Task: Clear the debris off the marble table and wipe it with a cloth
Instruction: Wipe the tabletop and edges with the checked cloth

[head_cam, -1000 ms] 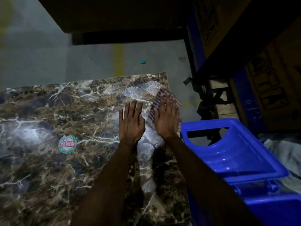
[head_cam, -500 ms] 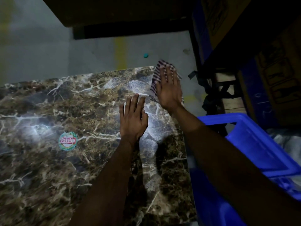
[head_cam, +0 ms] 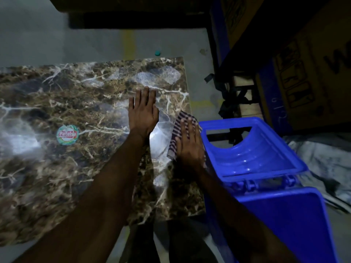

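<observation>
I'm mid-wipe; my right hand point(head_cam: 189, 141) presses the cloth point(head_cam: 177, 128) flat-fingered, centre-right on the marble table point(head_cam: 76, 95); left hand point(head_cam: 143, 112) flat; next, untouched marble leftward.

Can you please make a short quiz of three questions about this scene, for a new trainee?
1. True or false: the right hand presses flat on the striped cloth near the right edge of the marble table.
2. What does the left hand hold?
A. the cloth
B. a sticker
C. nothing, it lies flat on the table
3. Fill in: the round sticker on the table lies to the ____ of both hands.

Key
1. True
2. C
3. left
</observation>
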A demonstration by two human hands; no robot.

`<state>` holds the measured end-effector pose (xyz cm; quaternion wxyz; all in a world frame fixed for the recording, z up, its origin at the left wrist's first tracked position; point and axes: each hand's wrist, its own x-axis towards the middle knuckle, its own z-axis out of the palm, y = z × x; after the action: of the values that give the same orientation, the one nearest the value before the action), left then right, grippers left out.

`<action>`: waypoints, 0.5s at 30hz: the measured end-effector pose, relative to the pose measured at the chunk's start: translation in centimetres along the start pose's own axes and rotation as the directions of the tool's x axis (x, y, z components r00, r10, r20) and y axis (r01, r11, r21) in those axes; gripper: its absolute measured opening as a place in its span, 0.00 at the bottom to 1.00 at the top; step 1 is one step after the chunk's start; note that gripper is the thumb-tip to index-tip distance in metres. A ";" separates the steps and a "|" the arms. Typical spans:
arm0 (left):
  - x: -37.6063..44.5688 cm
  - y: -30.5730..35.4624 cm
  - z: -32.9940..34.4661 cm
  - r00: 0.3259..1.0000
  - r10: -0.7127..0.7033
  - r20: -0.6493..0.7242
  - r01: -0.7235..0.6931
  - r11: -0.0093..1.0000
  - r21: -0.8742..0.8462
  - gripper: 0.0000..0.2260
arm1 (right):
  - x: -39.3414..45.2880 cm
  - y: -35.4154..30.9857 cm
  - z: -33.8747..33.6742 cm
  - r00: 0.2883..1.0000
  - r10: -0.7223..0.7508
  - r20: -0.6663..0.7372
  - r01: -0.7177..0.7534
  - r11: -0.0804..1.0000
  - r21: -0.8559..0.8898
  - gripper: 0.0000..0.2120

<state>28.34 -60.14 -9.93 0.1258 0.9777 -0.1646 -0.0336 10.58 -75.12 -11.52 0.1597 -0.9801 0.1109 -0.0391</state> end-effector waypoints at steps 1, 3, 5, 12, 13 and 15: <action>-0.2 0.2 0.1 1.000 0.003 0.005 -0.004 1.000 0.005 0.26 | -1.7 0.0 -0.3 1.000 -0.003 0.001 0.003 1.000 0.013 0.28; -1.1 0.6 0.3 1.000 -0.003 0.018 0.003 1.000 -0.018 0.26 | -4.7 -0.1 -1.2 1.000 -0.019 -0.003 0.019 0.998 0.065 0.28; -2.7 0.8 0.5 0.999 -0.020 0.034 0.023 0.997 -0.078 0.25 | -7.6 -0.1 -2.1 0.999 -0.031 0.007 0.030 0.993 0.114 0.28; -10.9 0.0 -0.3 0.993 0.046 0.105 -0.036 0.994 -0.103 0.26 | -17.4 -0.6 -3.8 0.997 0.015 0.069 -0.022 0.995 0.097 0.28; -11.9 -0.2 -0.3 0.992 0.055 0.110 -0.043 0.994 -0.104 0.26 | -18.5 -0.3 -3.7 0.995 0.010 0.095 -0.020 0.994 0.108 0.28; -13.6 -0.5 -0.3 0.991 0.054 0.124 -0.040 0.993 -0.108 0.26 | -20.5 0.3 -3.3 0.988 -0.011 0.156 -0.007 0.993 0.115 0.28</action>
<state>15.68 -55.11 -9.40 0.1674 0.9614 -0.1933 -0.1013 -9.83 -71.69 -9.32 0.2241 -0.9694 0.0946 0.0316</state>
